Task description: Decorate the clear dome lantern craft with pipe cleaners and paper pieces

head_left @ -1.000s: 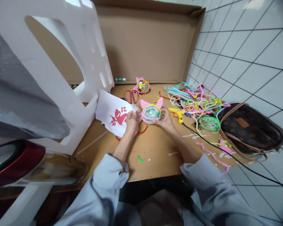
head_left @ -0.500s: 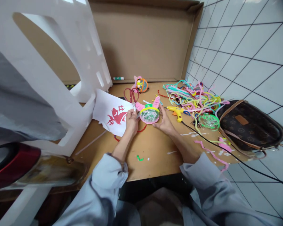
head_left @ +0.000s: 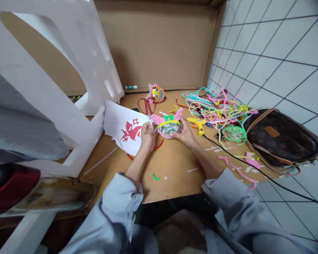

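Note:
A round pipe-cleaner ornament (head_left: 169, 129) with pink ears, a green top, a yellow band and a pink lower rim is held above the table. My right hand (head_left: 186, 134) grips its right edge, thumb resting on the pale, glossy face. My left hand (head_left: 147, 137) is closed at its left side, the fingertips partly hidden. Red-handled scissors (head_left: 147, 106) point toward my left hand; whether its fingers also touch their blades, I cannot tell. Under my left wrist lies white paper (head_left: 116, 120) with a red cut-out design (head_left: 133, 130).
A yellow glue gun (head_left: 198, 124) with a black cord lies right of my hands. Beyond it are piled pipe cleaners (head_left: 217, 106), a green mesh disc (head_left: 235, 134) and a brown handbag (head_left: 283, 141). An orange-rimmed ornament (head_left: 159, 94) sits behind; a red-lidded container (head_left: 13, 188) is at left.
My right thumb has moved onto the front of the ornament, which has tipped slightly. My left hand stays at its left side. The whole view has shifted a little.

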{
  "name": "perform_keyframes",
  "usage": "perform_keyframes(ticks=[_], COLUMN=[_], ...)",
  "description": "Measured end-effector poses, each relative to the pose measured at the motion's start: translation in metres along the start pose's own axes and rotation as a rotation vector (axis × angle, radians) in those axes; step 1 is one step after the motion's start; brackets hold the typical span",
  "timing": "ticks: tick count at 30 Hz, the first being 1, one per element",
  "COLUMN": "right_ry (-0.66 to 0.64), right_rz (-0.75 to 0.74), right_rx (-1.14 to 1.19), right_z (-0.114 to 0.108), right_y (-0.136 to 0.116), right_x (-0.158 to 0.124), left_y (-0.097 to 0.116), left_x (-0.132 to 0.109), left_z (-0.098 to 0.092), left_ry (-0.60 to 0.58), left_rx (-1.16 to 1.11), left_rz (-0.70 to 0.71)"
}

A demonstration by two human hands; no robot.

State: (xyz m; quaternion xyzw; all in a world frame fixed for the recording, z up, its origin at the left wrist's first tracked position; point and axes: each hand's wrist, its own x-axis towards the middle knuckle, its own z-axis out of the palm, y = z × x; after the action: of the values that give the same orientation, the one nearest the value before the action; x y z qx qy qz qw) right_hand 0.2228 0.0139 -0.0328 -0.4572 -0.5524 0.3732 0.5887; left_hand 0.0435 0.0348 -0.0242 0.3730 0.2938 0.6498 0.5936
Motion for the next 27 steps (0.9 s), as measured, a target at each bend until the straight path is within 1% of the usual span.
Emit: perform_keyframes(ticks=[7, 12, 14, 17, 19, 22, 24, 27], right_ry=[-0.017, 0.018, 0.041, 0.065, 0.090, 0.134, 0.139, 0.142], right_rz=[0.047, 0.047, 0.048, 0.049, 0.059, 0.082, 0.094, 0.099], right_rx=[0.109, 0.142, 0.165, 0.218, 0.225, 0.211, 0.225, 0.258], right_z=[-0.001, 0.000, 0.000, 0.001, 0.001, 0.001, 0.001, 0.004], right_y=[-0.013, -0.016, -0.016, -0.014, -0.013, -0.013, -0.014, -0.017], right_x=[0.000, 0.003, 0.005, 0.007, 0.007, 0.007, 0.006, 0.006], left_y=[0.000, -0.003, -0.003, 0.000, 0.008, 0.028, 0.044, 0.062], left_x=[0.000, -0.001, -0.002, -0.002, 0.000, 0.009, 0.018, 0.030], left_z=[0.000, 0.000, 0.000, -0.001, 0.000, 0.005, 0.012, 0.025], left_ry=[0.044, 0.018, 0.005, 0.028, 0.072, 0.110, 0.056, -0.032], left_rx=[0.044, 0.069, 0.132, 0.318, 0.471, 0.660, 0.710, 0.773], left_rz=[-0.021, 0.037, 0.070, 0.134, 0.197, 0.272, 0.267, 0.215])
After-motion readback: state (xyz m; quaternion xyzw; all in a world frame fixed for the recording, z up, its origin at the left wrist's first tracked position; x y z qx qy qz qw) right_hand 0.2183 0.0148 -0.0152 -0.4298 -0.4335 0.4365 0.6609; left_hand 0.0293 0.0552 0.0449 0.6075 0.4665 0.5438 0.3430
